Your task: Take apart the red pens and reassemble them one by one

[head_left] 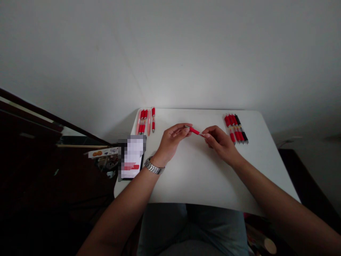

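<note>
Over the middle of the white table, my left hand (174, 137) pinches the clip end of a red pen (194, 131). My right hand (218, 143) has its thumb and fingers closed on the clear, thin end of the same pen. The pen lies nearly level between both hands, sloping slightly down to the right. My fingers hide both of its ends. Right of my right hand, a row of red pens (232, 128) lies side by side, with a black pen (241, 128) at its right end.
At the table's (197, 181) back left lie several red pens (143, 121), pink pens (149, 122) and a separate red pen (153, 119). A lit phone (132, 156) rests at the left edge, beside my left forearm. The wall (186, 64) stands right behind the table.
</note>
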A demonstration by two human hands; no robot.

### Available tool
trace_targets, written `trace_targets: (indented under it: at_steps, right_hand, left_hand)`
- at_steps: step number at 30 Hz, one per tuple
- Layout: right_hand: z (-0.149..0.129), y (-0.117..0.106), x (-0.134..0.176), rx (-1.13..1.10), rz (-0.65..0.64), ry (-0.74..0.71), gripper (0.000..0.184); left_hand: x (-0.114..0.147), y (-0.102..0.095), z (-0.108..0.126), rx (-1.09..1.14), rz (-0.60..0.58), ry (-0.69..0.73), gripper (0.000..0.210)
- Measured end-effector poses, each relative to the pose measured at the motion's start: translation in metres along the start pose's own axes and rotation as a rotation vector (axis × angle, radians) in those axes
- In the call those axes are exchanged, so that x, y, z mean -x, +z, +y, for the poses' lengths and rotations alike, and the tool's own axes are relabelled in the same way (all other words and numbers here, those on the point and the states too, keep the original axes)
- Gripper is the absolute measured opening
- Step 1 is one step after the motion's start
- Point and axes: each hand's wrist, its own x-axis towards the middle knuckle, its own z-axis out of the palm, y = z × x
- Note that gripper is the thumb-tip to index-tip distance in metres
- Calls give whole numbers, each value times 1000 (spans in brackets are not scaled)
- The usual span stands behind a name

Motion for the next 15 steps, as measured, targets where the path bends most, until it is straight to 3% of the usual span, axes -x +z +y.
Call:
trace_targets:
  at_steps: [5, 9, 15]
  right_hand:
    - [3, 0, -1, 35, 43, -24, 37]
    - [5, -2, 0, 50, -8, 8, 31]
    - [1, -2, 1, 67, -45, 65, 45]
  left_hand:
    - [-1, 0, 1, 4, 59, 10, 25]
    - [-2, 0, 1, 21, 54, 7, 24]
    - [-1, 0, 2, 17, 34, -2, 24]
